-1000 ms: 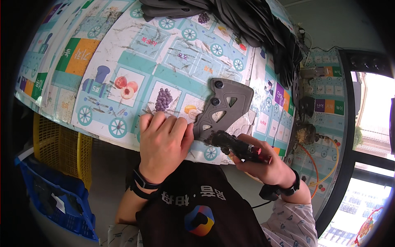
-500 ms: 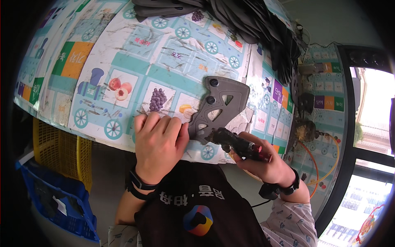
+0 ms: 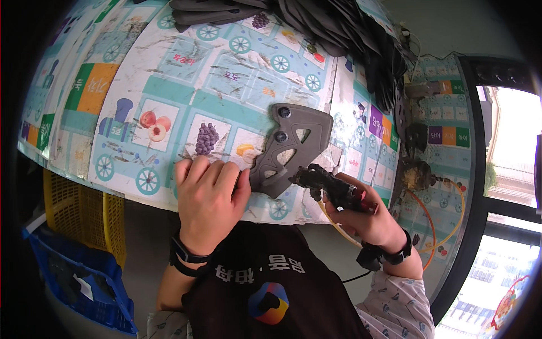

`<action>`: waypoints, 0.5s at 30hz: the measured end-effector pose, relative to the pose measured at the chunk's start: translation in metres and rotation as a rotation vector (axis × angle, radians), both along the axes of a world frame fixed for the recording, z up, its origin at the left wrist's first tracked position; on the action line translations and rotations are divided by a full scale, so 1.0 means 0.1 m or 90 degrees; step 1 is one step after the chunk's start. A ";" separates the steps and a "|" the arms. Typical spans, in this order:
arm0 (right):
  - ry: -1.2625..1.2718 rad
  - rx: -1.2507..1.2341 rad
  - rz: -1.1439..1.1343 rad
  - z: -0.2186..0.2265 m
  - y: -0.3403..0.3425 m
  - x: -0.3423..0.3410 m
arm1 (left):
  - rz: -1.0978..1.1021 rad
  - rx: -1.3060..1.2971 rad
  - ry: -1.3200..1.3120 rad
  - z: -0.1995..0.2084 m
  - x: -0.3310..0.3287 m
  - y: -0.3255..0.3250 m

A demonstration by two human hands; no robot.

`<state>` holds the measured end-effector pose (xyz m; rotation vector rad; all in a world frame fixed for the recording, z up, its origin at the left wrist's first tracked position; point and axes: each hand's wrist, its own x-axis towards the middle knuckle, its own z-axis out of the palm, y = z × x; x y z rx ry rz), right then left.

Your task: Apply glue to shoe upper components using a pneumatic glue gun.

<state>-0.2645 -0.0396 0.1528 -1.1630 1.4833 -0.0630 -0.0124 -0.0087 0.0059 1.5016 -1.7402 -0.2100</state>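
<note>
A flat dark grey part (image 3: 315, 131) with cut-out holes and two round dark spots lies on the patterned table covering. My left hand (image 3: 209, 200) rests at the table's front edge, its fingers curled and its thumb at the part's lower left end, gripping it there. In my right hand (image 3: 370, 217) is a black hand-held air tool (image 3: 333, 187) with red at its rear and a yellow hose below. The tool's nose points left, just off the part's lower right edge. Part of my right fingers is hidden behind the tool.
A heap of dark grey flat pieces (image 3: 361, 48) covers the table's far right. Below the table at left stand a yellow basket (image 3: 84, 212) and a blue crate (image 3: 79, 282). Orange and yellow hoses (image 3: 432, 226) hang at right beside a window (image 3: 508, 152).
The tool's nose has come away from the grey part, leaving a small gap. My left hand stays at the part's end. The whole view has shifted slightly.
</note>
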 end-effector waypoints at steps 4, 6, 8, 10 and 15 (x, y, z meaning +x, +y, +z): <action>-0.012 -0.027 -0.070 0.02 -0.02 0.00 | -0.002 0.001 -0.001 0.00 0.00 -0.01; -0.012 -0.005 -0.060 0.04 -0.07 -0.01 | -0.001 0.000 -0.002 0.00 0.00 0.00; -0.004 -0.023 -0.060 0.04 -0.08 0.01 | -0.001 -0.001 -0.004 0.01 0.00 -0.01; -0.017 -0.022 -0.072 0.02 -0.10 -0.04 | 0.001 -0.003 -0.004 0.02 0.00 -0.01; -0.009 -0.054 -0.109 0.03 -0.13 -0.03 | -0.005 0.019 -0.025 0.00 0.01 0.01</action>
